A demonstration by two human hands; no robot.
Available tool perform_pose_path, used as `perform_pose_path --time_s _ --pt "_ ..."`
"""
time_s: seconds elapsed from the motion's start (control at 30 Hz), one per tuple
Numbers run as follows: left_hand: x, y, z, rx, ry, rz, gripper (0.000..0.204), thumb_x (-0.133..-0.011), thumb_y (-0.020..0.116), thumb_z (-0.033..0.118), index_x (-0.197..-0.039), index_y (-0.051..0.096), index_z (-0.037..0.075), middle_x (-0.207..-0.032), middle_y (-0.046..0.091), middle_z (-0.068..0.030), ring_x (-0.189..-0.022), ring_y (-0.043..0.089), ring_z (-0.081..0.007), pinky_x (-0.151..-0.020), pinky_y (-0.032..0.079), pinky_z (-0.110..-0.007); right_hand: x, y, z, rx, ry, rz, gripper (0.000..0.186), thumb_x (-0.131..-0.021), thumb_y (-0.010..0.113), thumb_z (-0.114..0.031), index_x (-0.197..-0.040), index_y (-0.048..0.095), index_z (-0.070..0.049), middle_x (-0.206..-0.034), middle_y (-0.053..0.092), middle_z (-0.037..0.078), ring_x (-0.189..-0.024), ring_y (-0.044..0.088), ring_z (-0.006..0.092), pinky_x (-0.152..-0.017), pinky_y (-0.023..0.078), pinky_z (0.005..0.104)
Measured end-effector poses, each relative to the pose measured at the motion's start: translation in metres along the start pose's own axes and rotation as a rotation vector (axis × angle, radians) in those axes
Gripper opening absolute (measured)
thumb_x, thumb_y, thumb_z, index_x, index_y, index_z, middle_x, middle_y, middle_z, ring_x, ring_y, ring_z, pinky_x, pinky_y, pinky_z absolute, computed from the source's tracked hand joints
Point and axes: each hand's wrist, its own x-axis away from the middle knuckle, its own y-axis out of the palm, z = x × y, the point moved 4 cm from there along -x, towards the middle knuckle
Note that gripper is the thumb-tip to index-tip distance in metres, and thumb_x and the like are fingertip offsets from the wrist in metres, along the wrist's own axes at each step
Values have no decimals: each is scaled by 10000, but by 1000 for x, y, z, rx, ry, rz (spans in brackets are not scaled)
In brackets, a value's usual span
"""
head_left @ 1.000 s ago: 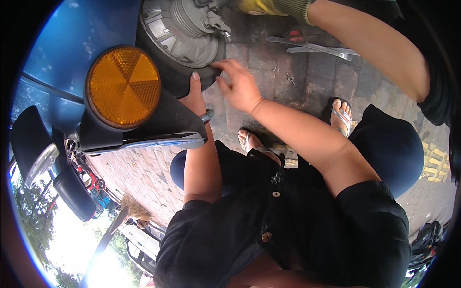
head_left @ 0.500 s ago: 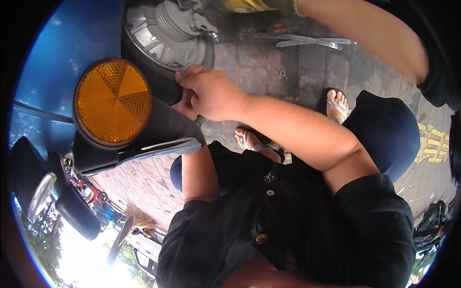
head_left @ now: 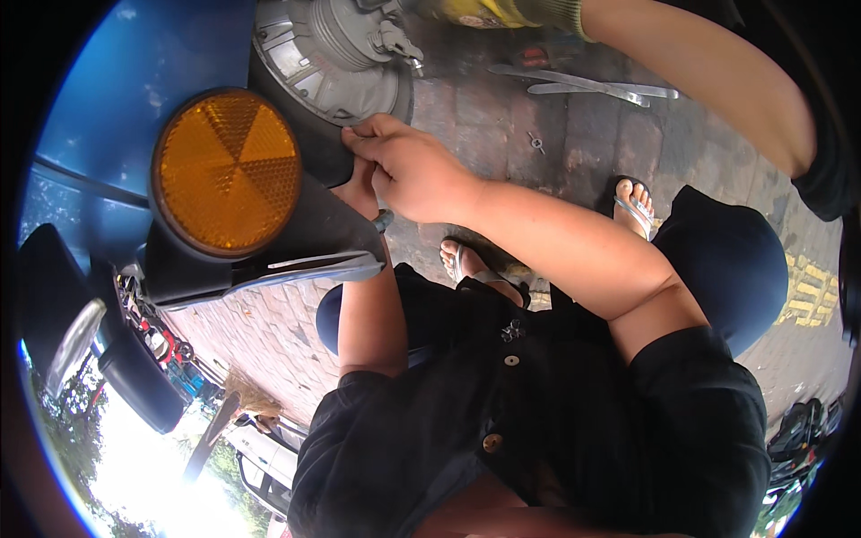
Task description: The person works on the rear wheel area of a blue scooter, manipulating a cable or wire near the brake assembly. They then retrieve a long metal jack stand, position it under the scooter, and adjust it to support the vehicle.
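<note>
My right hand (head_left: 413,170) has its fingers curled and pinched at the edge of a black tyre (head_left: 318,134) below a grey metal wheel hub (head_left: 314,63); what lies between the fingertips is unclear. My left hand (head_left: 357,193) is behind the right one at the tyre, its fingers mostly hidden. Just left of both hands, a round orange reflector (head_left: 226,170) is mounted on a black bracket (head_left: 309,233) beside a blue body panel (head_left: 117,99) of a vehicle.
A co-worker's yellow-gloved hand (head_left: 489,13) is by the hub. Metal levers (head_left: 596,90), a red object (head_left: 534,56) and a small metal part (head_left: 536,143) lie on the paving. A broom (head_left: 247,394) and parked vehicles (head_left: 798,430) stand farther off.
My right hand has moved left onto the tyre edge, its fingers going from spread to pinched, and now covers much of my left hand, whose raised thumb showed earlier.
</note>
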Motion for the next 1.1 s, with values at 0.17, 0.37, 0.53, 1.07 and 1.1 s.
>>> perform_pose_path --time_s 0.17,0.37,0.53,1.07,1.1 --pt "2 -1 2 -31 216 169 851 -585 733 -24 -1302 276 -54 -1232 428 -201 -1104 467 -270 -990 370 -399 -22 4 55 -445 297 74 310 -829 474 11 -1108 605 -15 -957 640 92 -846 609 159 -783 472 257" --pt "2 -1 -1 22 217 162 881 -588 717 0 -1325 237 -49 -1266 381 -208 -1153 430 -286 -1015 348 -393 -22 16 79 -452 318 137 274 -798 552 -53 -1058 630 -19 -926 650 126 -854 625 201 -766 488 286" --pt "1 0 -5 107 213 144 850 -611 717 42 -1316 254 -61 -1261 386 -217 -1143 436 -295 -1014 345 -398 -12 17 69 -260 157 142 293 -774 571 -59 -1057 647 -56 -933 607 134 -956 586 276 -827 472 320" --pt "4 -13 -34 7 215 224 792 -680 779 208 -1278 360 -98 -1255 453 -229 -1129 479 -294 -967 383 -386 -4 -32 166 -430 681 165 253 -897 554 -263 -957 635 -30 -827 623 28 -750 558 125 -699 445 247" --pt "8 -11 -44 69 200 210 781 -694 778 229 -1281 369 -84 -1250 463 -217 -1114 492 -276 -951 397 -374 -16 -28 157 -599 627 162 266 -902 554 -280 -965 629 -32 -843 616 24 -760 550 118 -694 437 239"
